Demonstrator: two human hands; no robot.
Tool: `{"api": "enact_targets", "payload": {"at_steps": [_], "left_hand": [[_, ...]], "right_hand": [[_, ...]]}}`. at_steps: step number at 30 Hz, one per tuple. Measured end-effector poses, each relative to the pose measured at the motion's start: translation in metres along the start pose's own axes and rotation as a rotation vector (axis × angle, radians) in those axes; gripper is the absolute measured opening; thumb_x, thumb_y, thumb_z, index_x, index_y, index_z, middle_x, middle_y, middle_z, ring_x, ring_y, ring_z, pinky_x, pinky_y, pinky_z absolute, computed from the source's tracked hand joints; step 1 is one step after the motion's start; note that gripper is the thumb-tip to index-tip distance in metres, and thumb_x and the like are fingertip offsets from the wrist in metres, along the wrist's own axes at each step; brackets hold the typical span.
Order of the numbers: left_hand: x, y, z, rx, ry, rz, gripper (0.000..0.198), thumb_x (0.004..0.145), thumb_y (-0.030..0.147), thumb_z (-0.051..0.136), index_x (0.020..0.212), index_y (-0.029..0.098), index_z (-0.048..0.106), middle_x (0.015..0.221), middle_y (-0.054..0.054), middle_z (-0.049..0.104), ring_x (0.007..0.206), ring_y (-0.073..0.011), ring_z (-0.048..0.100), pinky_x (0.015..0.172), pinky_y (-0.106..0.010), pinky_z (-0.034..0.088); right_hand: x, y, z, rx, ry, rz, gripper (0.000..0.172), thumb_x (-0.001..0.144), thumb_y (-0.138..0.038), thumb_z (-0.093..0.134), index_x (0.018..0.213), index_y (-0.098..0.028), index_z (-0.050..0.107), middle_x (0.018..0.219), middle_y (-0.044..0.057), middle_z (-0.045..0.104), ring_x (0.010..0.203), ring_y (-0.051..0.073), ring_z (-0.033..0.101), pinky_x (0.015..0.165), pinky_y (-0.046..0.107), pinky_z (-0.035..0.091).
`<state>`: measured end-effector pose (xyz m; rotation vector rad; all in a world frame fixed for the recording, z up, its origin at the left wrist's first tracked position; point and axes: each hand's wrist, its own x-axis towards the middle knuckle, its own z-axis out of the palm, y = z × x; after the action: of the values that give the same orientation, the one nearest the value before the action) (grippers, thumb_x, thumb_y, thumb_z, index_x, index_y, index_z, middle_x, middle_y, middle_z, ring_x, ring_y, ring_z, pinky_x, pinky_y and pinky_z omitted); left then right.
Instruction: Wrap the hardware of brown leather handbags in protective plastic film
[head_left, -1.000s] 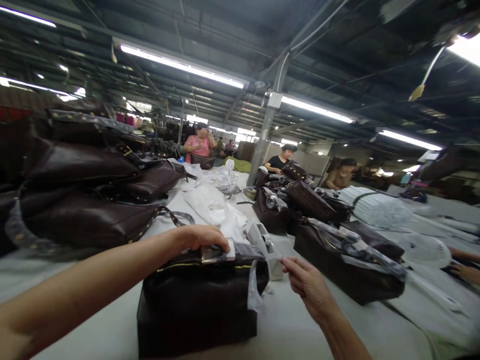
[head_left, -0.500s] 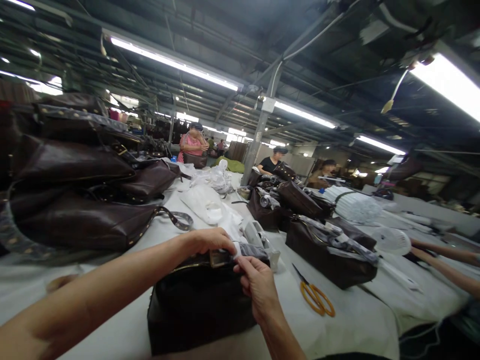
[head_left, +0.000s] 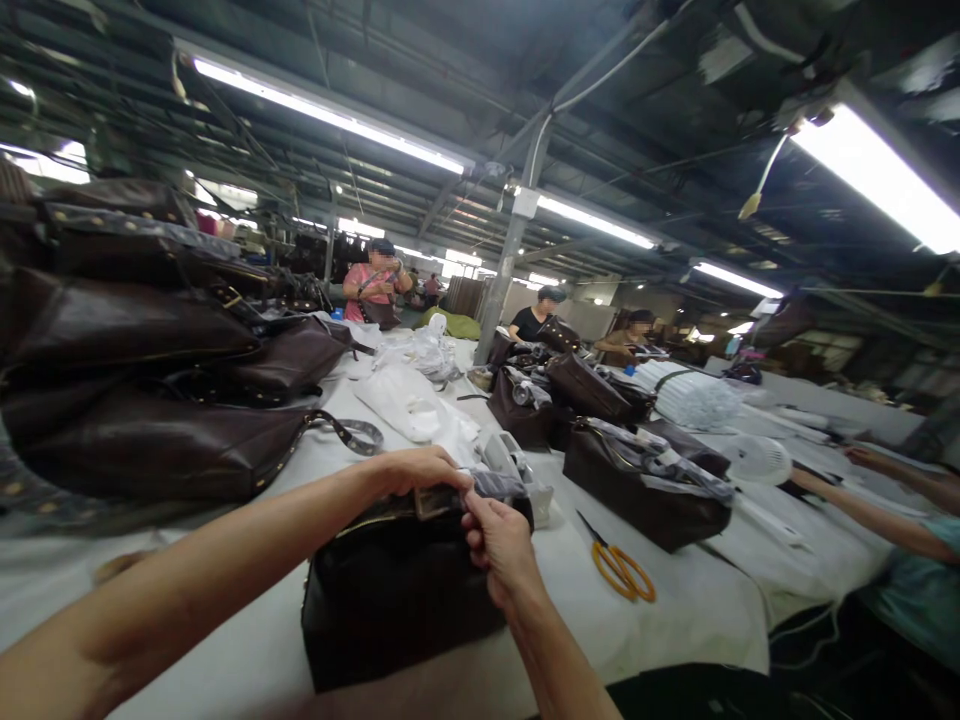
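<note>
A dark brown leather handbag [head_left: 397, 600] with a gold zip along its top stands upright on the white-covered table in front of me. Across its top lies a strap [head_left: 491, 485] in greyish wrapping. My left hand [head_left: 427, 468] reaches over the bag from the left, fingers closed in a pinch on the wrapped strap. From the right, my right hand [head_left: 501, 545] pinches the same spot with thumb and forefinger, its other fingers curled. The two hands' fingertips meet, hiding exactly what lies between them. A white tape dispenser-like object [head_left: 517, 465] sits just behind the bag.
Orange-handled scissors [head_left: 624, 572] lie on the table [head_left: 570, 640] to the right. Brown bags [head_left: 150, 440] are piled at left; another wrapped bag [head_left: 649, 490] stands at right. A white fan [head_left: 757, 460] lies beyond, near a co-worker's arm [head_left: 847, 505]. Other people work further back.
My fingertips have drawn together over the strap, and the white bit seen between them is now mostly hidden. The view has shifted slightly; more of the co-worker at right shows.
</note>
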<state>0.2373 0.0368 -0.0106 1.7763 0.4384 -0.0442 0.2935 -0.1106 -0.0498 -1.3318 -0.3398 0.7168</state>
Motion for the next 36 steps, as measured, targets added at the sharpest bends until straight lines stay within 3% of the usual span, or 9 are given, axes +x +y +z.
{"api": "enact_targets", "payload": {"at_steps": [5,8,13,16,21,29,36], "left_hand": [[0.004,0.004,-0.001,-0.04,-0.007,-0.107,0.036,0.047,0.044,0.08,0.058,0.015,0.062,0.051,0.002,0.058,0.047,-0.0132,0.049,0.05,-0.027,0.04],[0.003,0.006,-0.002,-0.057,-0.007,-0.126,0.034,0.05,0.042,0.08,0.059,0.014,0.062,0.051,0.001,0.059,0.047,-0.0134,0.05,0.05,-0.027,0.04],[0.001,0.006,-0.004,-0.088,-0.028,-0.129,0.025,0.061,0.036,0.072,0.057,0.014,0.061,0.049,0.0,0.058,0.047,-0.0138,0.049,0.05,-0.026,0.039],[0.002,0.006,-0.005,-0.087,-0.049,-0.189,0.025,0.063,0.037,0.072,0.062,0.015,0.062,0.052,0.0,0.06,0.048,-0.0147,0.051,0.05,-0.026,0.041],[0.001,0.007,-0.005,-0.109,-0.068,-0.221,0.025,0.065,0.038,0.07,0.064,0.014,0.064,0.054,-0.001,0.062,0.048,-0.0156,0.052,0.051,-0.028,0.043],[0.0,0.0,-0.002,-0.171,0.006,-0.152,0.022,0.064,0.035,0.071,0.065,0.015,0.064,0.057,-0.001,0.063,0.051,-0.0145,0.053,0.051,-0.026,0.041],[0.001,-0.004,0.002,-0.208,0.024,-0.106,0.033,0.053,0.041,0.077,0.065,0.014,0.062,0.058,0.0,0.062,0.051,-0.013,0.052,0.051,-0.025,0.041]], "right_hand": [[-0.006,-0.014,-0.013,-0.046,-0.112,0.115,0.031,0.051,-0.03,0.08,0.07,-0.011,0.064,0.058,0.0,0.062,0.039,0.001,0.04,0.031,0.01,0.019],[-0.008,-0.014,-0.015,-0.04,-0.109,0.094,0.029,0.052,-0.026,0.078,0.073,-0.011,0.066,0.059,0.001,0.063,0.039,0.002,0.042,0.032,0.01,0.022],[-0.005,-0.006,-0.012,-0.095,-0.053,0.05,0.02,0.054,-0.024,0.074,0.059,-0.011,0.059,0.054,0.001,0.061,0.037,0.002,0.04,0.031,0.012,0.023],[0.0,-0.002,-0.008,-0.1,-0.029,0.008,0.02,0.053,-0.019,0.072,0.065,-0.012,0.058,0.055,0.0,0.062,0.038,0.003,0.042,0.031,0.012,0.024],[0.008,0.003,0.0,-0.089,0.01,-0.048,0.025,0.051,-0.018,0.071,0.068,-0.016,0.053,0.047,-0.007,0.051,0.036,0.003,0.04,0.03,0.013,0.022],[0.013,0.011,-0.005,-0.08,0.026,-0.133,0.033,0.052,-0.029,0.075,0.075,-0.017,0.055,0.053,-0.008,0.052,0.038,0.003,0.039,0.032,0.013,0.019],[0.016,0.01,-0.01,0.004,-0.057,0.007,0.025,0.059,-0.023,0.075,0.059,-0.018,0.051,0.04,-0.013,0.031,0.034,0.002,0.022,0.032,0.018,0.011]]}}
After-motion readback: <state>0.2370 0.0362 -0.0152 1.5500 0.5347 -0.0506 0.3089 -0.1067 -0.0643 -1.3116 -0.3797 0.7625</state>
